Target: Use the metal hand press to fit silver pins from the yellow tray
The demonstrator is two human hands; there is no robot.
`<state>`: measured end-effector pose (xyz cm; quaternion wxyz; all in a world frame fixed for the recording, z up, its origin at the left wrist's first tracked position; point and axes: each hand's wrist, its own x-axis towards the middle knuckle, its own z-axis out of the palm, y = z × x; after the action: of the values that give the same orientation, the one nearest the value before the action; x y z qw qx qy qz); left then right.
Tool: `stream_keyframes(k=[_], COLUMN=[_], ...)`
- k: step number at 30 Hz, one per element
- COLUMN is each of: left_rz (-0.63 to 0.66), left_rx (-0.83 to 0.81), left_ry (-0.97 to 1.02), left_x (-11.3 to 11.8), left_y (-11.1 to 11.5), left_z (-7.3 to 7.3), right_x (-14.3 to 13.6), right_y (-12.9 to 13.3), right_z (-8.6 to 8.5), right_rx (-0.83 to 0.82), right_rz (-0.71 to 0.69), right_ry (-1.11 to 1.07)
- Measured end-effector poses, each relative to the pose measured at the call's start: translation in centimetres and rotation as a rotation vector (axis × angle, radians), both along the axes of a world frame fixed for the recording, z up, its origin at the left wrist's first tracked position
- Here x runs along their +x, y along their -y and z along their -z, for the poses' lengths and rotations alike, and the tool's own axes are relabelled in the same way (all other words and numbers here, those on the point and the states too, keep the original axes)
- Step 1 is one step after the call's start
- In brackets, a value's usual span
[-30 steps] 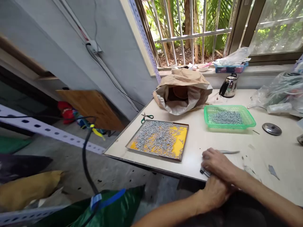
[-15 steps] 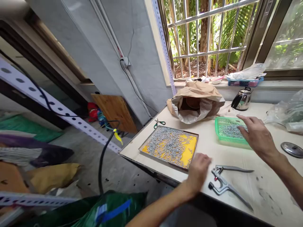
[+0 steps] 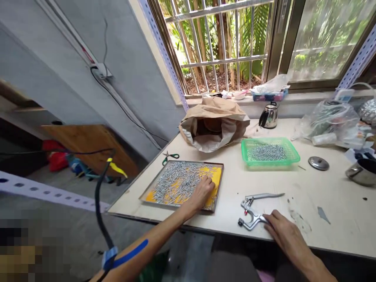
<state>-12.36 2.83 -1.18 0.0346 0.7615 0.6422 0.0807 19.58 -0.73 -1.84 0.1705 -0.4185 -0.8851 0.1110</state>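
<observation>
Left hand (image 3: 203, 190) into the tray (image 3: 219, 188), right hand (image 3: 283, 231) back from the basket (image 3: 270, 163) to the pliers (image 3: 255, 223)

Half a second ago my left hand was by the tray's near right corner and my right hand was up over the basket; both have come down since, the right one onto a handle. On the left, my fingers are curled in close together, knuckles up, reaching down among the metal pins (image 3: 176, 180). Whether I have one pinched I cannot tell, because the back of the hand hides the tips. My right fingers are bent round the lower handle of the pliers, covering most of it. The pliers lie near the front edge of the table (image 3: 229, 203), their two handles spread well apart, the curved jaw and its black tip pointing to the left.

Around my left hand, the pins crowd the left and middle of the tray, and the yellow bottom (image 3: 216, 175) shows bare along the right side. Scissors (image 3: 174, 156) with green handles lie just beyond the tray's far left corner. Past the pliers stands the green basket, holding a heap of similar pins, with a round metal lid (image 3: 319, 163) to its right. Further back, a brown paper bag (image 3: 217, 109) lies with its mouth facing me, and a shiny kettle (image 3: 272, 116) stands behind the basket. Clear plastic bags (image 3: 326, 117) are bunched at the right, a metal pot (image 3: 362, 172) in front of them, and the barred window (image 3: 205, 62) rises behind.
</observation>
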Motion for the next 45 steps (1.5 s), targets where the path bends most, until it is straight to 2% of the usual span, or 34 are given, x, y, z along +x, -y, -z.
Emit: stream_keyframes(k=[2,4,6,8,10,12,16,23,28,33,39,42,45], left_rz=[-0.046,-0.102,-0.17,-0.25,-0.314,-0.367,-0.425,-0.382,-0.401,-0.473,-0.533,-0.535,-0.531], left_rx=[0.047,0.03,-0.126,-0.349,-0.52,-0.608,-0.674,-0.706,-0.863,-1.041,-1.086,-1.099,-1.113], left_ry=[0.161,0.402,0.661,0.866,0.991,1.051,1.054,0.887,0.806,0.832,0.863,0.87,0.861], left_x=[1.0,2.7,4.9,7.1,8.7,9.7,10.1,10.1,10.3,10.1,9.7,9.6,9.6], left_y=[0.7,1.7,2.9,3.8,4.3,4.4,4.4,4.4,3.6,3.0,2.9,2.8,2.7], left_z=[-0.8,-1.4,-1.8,-1.7,-1.4,-0.9,-0.3,-0.3,-0.7,-0.9,-0.6,-0.5,-0.5], right_x=[-0.1,-0.2,-0.4,-0.5,-0.5,-0.5,-0.5,-0.6,-0.6,-0.5,-0.2,0.5,1.3], right_y=[-0.2,-0.3,-0.2,0.0,0.3,0.5,0.7,0.7,0.5,0.1,-0.6,-1.8,-4.0], right_z=[0.4,0.5,0.4,0.2,-0.2,-0.5,-0.8,-0.2,0.6,0.9,0.6,0.3,0.3], right_rx=[0.056,0.124,0.2,0.284,0.356,0.398,0.437,0.493,0.523,0.442,0.262,0.111,0.004], right_rz=[0.011,0.004,-0.006,-0.018,-0.028,-0.038,-0.033,-0.012,-0.013,-0.033,-0.112,-0.157,-0.142], right_ry=[0.008,0.04,0.065,0.076,0.099,0.139,0.18,0.119,0.058,0.064,0.141,0.147,0.146])
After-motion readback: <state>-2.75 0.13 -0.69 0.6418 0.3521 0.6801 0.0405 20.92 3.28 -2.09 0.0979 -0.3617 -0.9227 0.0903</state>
